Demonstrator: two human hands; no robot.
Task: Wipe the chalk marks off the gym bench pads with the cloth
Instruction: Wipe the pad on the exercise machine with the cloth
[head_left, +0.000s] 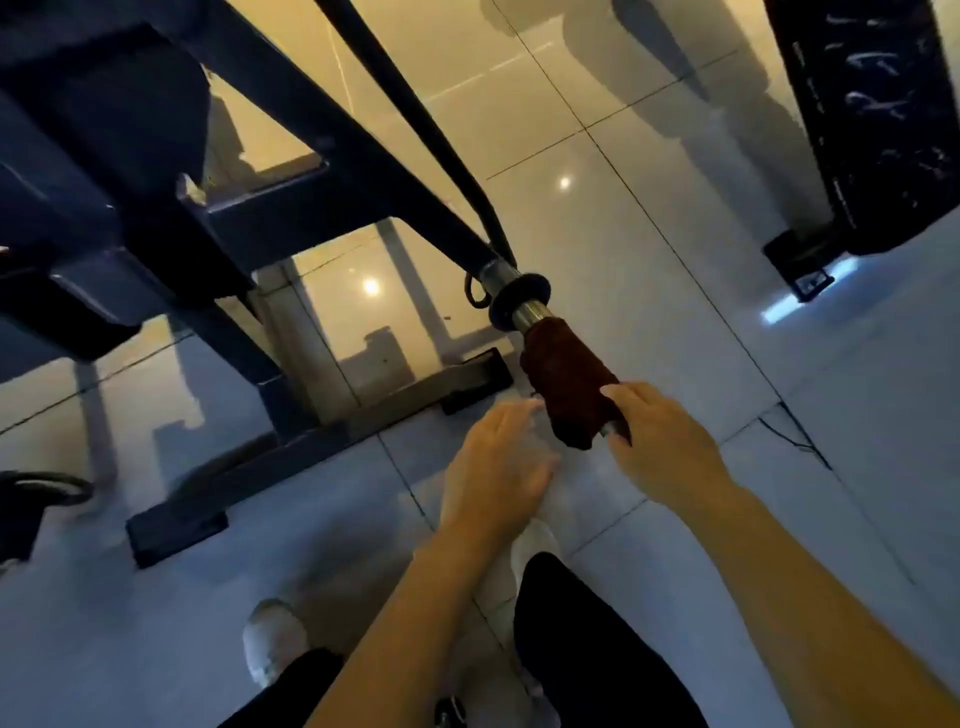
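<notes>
A dark red cloth (563, 382) is draped over the end of a metal bar sleeve (524, 306) that sticks out from a dark gym machine frame (156, 208). My right hand (670, 447) touches the near end of the cloth, its fingers curled around the cloth's lower edge and the bar tip. Just left of the cloth, my left hand (498, 467) hovers with fingers extended and blurred, holding nothing. A black bench pad (878, 119) streaked with white chalk marks stands at the top right.
Glossy floor tiles (623, 156) reflect ceiling lights. The machine's base foot (176, 535) lies on the floor at the left. My white shoes (275, 639) and dark trouser legs fill the bottom. A small dark bracket (800, 270) sits below the chalked pad.
</notes>
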